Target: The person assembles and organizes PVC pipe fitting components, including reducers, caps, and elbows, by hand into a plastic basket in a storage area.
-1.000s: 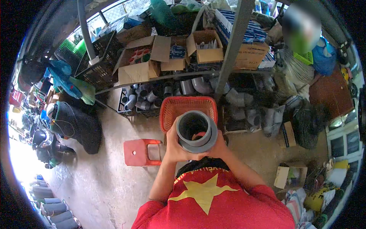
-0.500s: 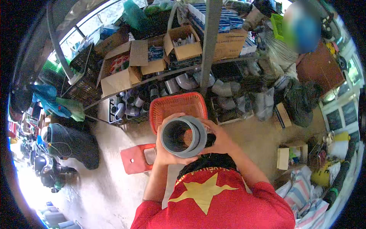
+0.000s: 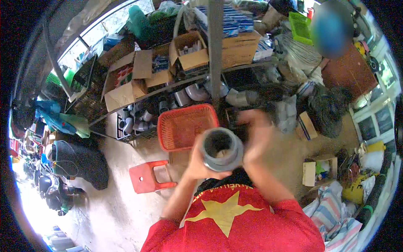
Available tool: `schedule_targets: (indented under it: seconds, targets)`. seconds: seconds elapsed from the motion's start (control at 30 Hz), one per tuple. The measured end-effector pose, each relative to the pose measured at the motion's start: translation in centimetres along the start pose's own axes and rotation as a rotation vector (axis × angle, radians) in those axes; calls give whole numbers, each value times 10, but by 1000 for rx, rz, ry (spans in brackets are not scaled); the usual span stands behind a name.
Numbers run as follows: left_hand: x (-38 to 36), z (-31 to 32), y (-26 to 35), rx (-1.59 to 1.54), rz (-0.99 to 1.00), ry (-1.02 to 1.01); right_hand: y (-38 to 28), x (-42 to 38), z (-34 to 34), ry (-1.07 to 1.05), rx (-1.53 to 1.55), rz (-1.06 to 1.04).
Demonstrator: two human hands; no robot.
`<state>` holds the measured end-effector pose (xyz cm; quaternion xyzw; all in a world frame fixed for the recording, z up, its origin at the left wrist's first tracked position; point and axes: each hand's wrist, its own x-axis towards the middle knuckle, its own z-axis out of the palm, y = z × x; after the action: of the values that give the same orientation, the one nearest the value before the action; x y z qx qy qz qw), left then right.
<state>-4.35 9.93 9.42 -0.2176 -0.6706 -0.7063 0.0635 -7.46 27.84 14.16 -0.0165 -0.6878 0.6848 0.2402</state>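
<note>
A grey pipe fitting (image 3: 221, 150) is held in front of my chest, its round opening facing up towards the camera. My left hand (image 3: 199, 161) wraps round its left side and underside. To the right of the fitting, my right hand (image 3: 257, 134) is raised and smeared by motion; its fingers cannot be made out clearly. Just beyond the fitting, to the left, lies a red plastic basket (image 3: 183, 126). A red stool (image 3: 147, 177) stands on the floor to the left of my forearm.
Behind the basket, a shelf carries open cardboard boxes (image 3: 191, 52), with grey pipe elbows (image 3: 191, 94) below. A metal post (image 3: 215, 46) rises in front. Striped sacks (image 3: 331, 210) and a small box (image 3: 315, 172) lie at right. A dark covered object (image 3: 79, 159) stands left.
My right hand has come off the fitting and risen to its right. The fitting has shifted rightward in view with my left hand, and the view of the surroundings has moved slightly.
</note>
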Motion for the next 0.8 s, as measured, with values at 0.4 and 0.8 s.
schedule_targets:
  seconds: [0.4,0.8]
  targets:
    - [32,110,-16,-285,-100,126,51,31,-166,-502,-82,-4]
    - [62,157,20,-226,-76,-355,69,-6,-194,-985,18,214]
